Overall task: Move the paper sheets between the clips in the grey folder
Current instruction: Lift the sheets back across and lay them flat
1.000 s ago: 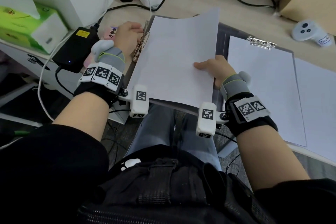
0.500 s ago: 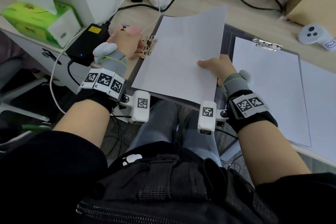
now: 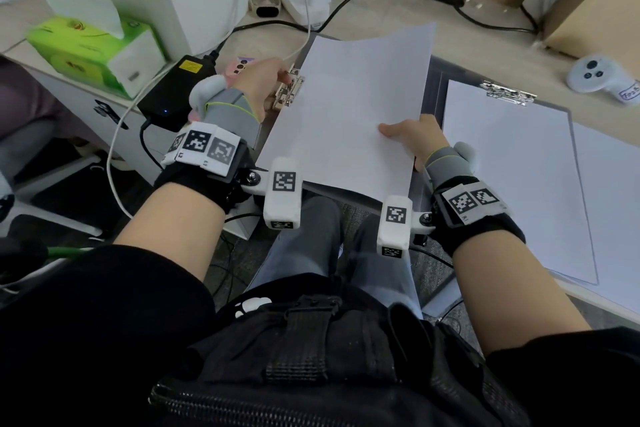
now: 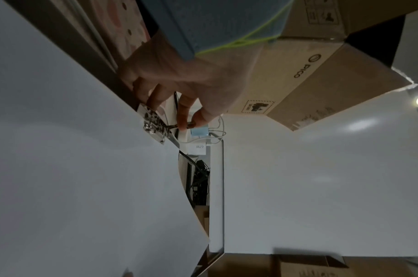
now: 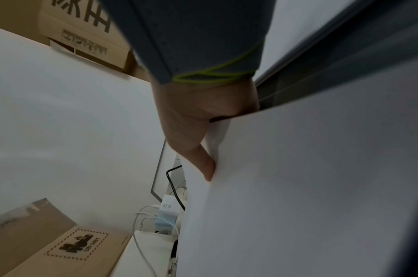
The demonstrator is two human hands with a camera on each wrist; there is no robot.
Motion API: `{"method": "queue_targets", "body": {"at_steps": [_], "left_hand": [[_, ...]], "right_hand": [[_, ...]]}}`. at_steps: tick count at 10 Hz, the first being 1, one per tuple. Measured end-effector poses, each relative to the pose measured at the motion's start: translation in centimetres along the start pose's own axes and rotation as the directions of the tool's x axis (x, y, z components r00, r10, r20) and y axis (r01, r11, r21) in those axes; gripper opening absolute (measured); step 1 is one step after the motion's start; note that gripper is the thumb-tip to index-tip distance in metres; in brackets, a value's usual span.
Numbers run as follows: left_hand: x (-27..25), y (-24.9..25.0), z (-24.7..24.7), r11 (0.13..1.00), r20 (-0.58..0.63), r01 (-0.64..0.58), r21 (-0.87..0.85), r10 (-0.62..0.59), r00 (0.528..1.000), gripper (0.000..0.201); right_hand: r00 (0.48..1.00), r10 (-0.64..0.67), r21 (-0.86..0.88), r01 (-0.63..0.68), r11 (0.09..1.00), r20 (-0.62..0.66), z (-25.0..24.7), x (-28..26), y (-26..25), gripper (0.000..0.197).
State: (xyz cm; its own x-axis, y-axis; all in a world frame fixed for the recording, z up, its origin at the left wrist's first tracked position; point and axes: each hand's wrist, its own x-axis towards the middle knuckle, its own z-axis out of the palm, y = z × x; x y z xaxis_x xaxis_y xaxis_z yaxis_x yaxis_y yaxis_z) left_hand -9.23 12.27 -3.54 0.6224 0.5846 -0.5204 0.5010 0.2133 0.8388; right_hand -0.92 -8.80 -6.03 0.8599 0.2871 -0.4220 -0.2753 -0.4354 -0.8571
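Paper sheets (image 3: 346, 114) slid toward clip (image 3: 288, 91), right hand (image 3: 419, 142) pinching.

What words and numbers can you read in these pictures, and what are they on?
"67W": white charger.
"PICO": cardboard box.
"UN 3481": box with dashed label.
Large printed characters, cut off: upper box.
Handwritten tag on the white controller: too blurred.
Yellow sticker on the black power brick: too small.
Wrist squares are codes, not words.

Head view looks down; wrist views sit close, sharing the paper sheet (image 3: 346, 114).
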Motion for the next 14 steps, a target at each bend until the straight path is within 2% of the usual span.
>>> {"method": "queue_targets", "body": {"at_steps": [1,2,3,4,5,6,7,8,9,10,12,13,14], "left_hand": [[0.0,0.3,-1.1,0.988,0.087,0.152,-0.004,-0.151,0.985,0.028],[0.0,-0.6,-1.9,0.985,0.089,0.152,-0.083,-0.145,0.985,0.028],[0.2,-1.4,-2.2,0.98,0.152,0.197,-0.014,-0.193,0.97,0.046],[0.5,-1.8,-2.1,0.978,0.198,0.208,0.003,-0.204,0.959,0.046],[0.7,-2.1,-2.3,0.974,0.225,0.225,0.008,-0.221,0.949,0.036],[0.8,-2.2,-2.2,0.975,0.23,0.221,0.005,-0.217,0.949,0.029],[0.6,-2.8,-1.9,0.98,0.178,0.199,-0.018,-0.193,0.965,0.022],[0.7,-3.0,-1.4,0.994,0.03,0.106,0.022,-0.106,0.994,0.022],[1.1,-3.8,-0.7,0.991,-0.101,-0.007,0.134,0.02,0.995,0.029],[1.4,-3.9,-0.6,0.984,-0.131,0.005,0.179,0.019,0.991,0.031],[1.3,-4.0,-0.5,0.984,-0.106,-0.058,0.17,0.077,0.991,0.029],[1.1,-4.0,-0.5,0.968,-0.112,-0.121,0.221,0.149,0.983,0.012],[0.4,-3.8,0.0,0.941,-0.09,-0.198,0.273,0.23,0.969,0.01]], "right_hand": [[1.0,0.002,0.026,-0.001,1.0,-0.012,0.0,0.0,0.1,0.041],[1.0,-0.002,0.019,0.003,1.0,-0.023,0.0,0.1,0.1,0.043],[1.0,-0.01,0.008,0.01,1.0,-0.025,0.0,0.5,0.3,0.041],[0.999,-0.008,-0.001,0.008,1.0,-0.034,0.0,0.4,0.3,0.02],[0.999,-0.021,0.013,0.022,1.0,-0.042,0.1,0.1,0.3,0.025],[0.998,-0.033,0.013,0.033,0.999,-0.05,0.1,0.2,0.3,0.039],[0.998,-0.044,0.014,0.045,0.999,-0.044,0.1,0.2,0.3,0.042],[0.998,-0.027,-0.011,0.026,1.0,-0.054,0.2,0.6,0.3,0.046],[0.998,-0.02,0.002,0.02,1.0,-0.059,0.4,0.8,0.4,0.049],[0.997,-0.022,0.029,0.024,0.999,-0.068,0.3,0.9,0.5,0.048],[0.995,-0.063,0.04,0.066,0.997,-0.071,0.4,0.9,0.5,0.046],[0.983,-0.08,-0.029,0.076,0.997,-0.165,0.5,1.0,0.6,0.058],[0.956,-0.153,-0.166,0.113,0.98,-0.249,0.1,1.1,0.7,0.067]]}}
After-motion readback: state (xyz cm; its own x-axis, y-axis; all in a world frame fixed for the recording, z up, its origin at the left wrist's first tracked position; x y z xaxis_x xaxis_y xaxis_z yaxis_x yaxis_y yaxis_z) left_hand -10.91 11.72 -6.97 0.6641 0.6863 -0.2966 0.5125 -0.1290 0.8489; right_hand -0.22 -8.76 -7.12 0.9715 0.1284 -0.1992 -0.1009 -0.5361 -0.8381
